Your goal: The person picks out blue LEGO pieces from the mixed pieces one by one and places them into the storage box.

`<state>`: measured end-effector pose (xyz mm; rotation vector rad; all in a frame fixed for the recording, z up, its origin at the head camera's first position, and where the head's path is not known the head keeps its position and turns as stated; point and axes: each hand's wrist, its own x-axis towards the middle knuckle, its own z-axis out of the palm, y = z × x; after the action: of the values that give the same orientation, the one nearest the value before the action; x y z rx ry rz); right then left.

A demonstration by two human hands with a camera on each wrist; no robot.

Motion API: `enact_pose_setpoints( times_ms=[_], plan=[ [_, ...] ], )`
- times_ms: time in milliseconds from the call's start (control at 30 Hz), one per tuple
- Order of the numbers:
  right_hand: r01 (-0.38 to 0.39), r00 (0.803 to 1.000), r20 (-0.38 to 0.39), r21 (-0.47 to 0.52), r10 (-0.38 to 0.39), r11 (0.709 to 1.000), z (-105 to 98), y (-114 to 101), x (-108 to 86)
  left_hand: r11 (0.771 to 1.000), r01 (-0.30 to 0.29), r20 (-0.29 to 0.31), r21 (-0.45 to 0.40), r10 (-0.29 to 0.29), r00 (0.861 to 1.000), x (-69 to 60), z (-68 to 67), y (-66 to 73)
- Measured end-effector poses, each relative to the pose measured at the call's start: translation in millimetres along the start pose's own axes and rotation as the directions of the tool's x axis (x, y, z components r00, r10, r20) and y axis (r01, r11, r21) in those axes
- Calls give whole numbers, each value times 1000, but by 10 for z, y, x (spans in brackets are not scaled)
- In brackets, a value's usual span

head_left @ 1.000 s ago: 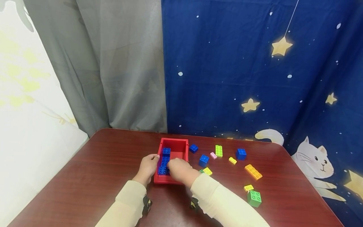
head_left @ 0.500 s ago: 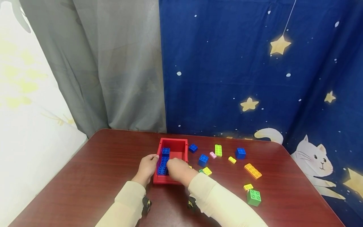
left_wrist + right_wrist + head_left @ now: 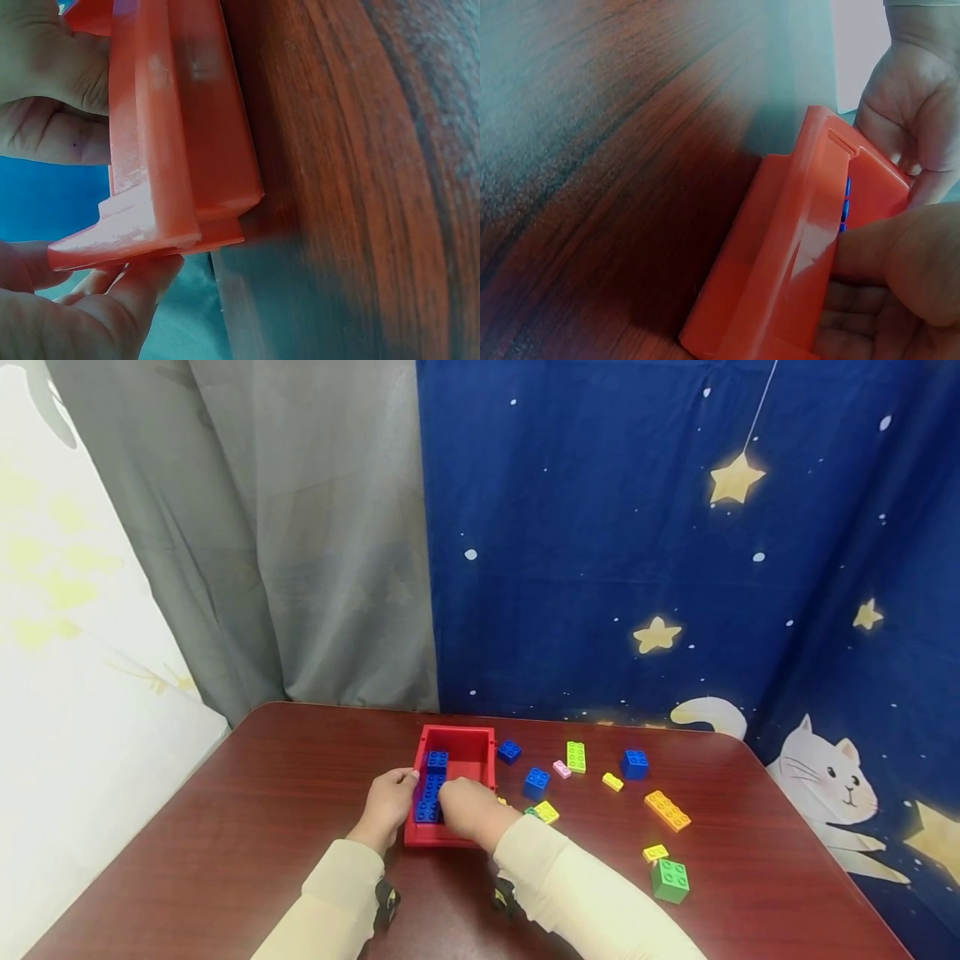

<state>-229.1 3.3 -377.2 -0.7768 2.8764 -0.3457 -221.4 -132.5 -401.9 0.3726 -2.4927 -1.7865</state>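
The left hand (image 3: 390, 800) pinches the left rim of the red box (image 3: 441, 837), thumb and fingers closed on its edge. The right hand (image 3: 472, 808) reaches inside with bent fingers; whether it grips anything is hidden. The box sits open-topped on the dark wood counter (image 3: 247, 810), with studded blue bricks (image 3: 431, 787) lining its left side. To the right lie loose bricks, among them a long orange one (image 3: 667, 811) and, nearer, a chunky green one (image 3: 670, 882).
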Motion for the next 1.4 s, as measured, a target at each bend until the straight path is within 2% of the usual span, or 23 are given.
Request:
enact_pose_setpoints(
  times_ms=[133, 367, 767, 1167, 1400],
  plan=[
    [-12, 1000, 8, -8, 12, 1000, 11, -6, 12, 1000, 19, 21, -7, -19, 1000, 16, -13, -21],
    [-18, 1000, 17, -20, 19, 1000, 25, -15, 32, 1000, -9, 23, 3, 9, 1000, 11, -22, -5],
    [-42, 999, 25, 30, 42, 999, 13, -12, 17, 1000, 4, 28, -9, -4, 1000, 29, -21, -19],
    [16, 1000, -18, 4, -16, 1000, -28, -22, -45, 1000, 10, 26, -10, -10, 1000, 17, -36, 1],
    [73, 995, -57, -66, -77, 995, -87, -4, -104, 1000, 16, 35, -14, -15, 999, 13, -36, 1]
  ],
)
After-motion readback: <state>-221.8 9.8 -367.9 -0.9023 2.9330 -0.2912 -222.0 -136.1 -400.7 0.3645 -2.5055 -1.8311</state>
